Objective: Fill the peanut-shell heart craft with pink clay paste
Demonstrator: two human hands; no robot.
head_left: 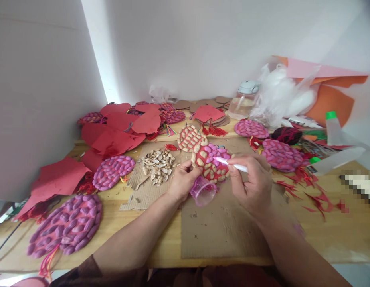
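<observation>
My right hand grips a slim white paintbrush, its tip on a red heart-like piece covered with peanuts. Peanuts at its upper right are painted bright purple; the others are bare tan. My left hand is closed at the piece's left edge, holding a tilted clear plastic cup with purple paint inside. Its lower fingers are hidden. Touching the top of the piece is another round one with unpainted peanuts.
Broken peanut shells lie on cardboard at left. Purple peanut discs and red paper cutouts line the left side. At right are red scraps, a glue bottle, plastic bags and a jar.
</observation>
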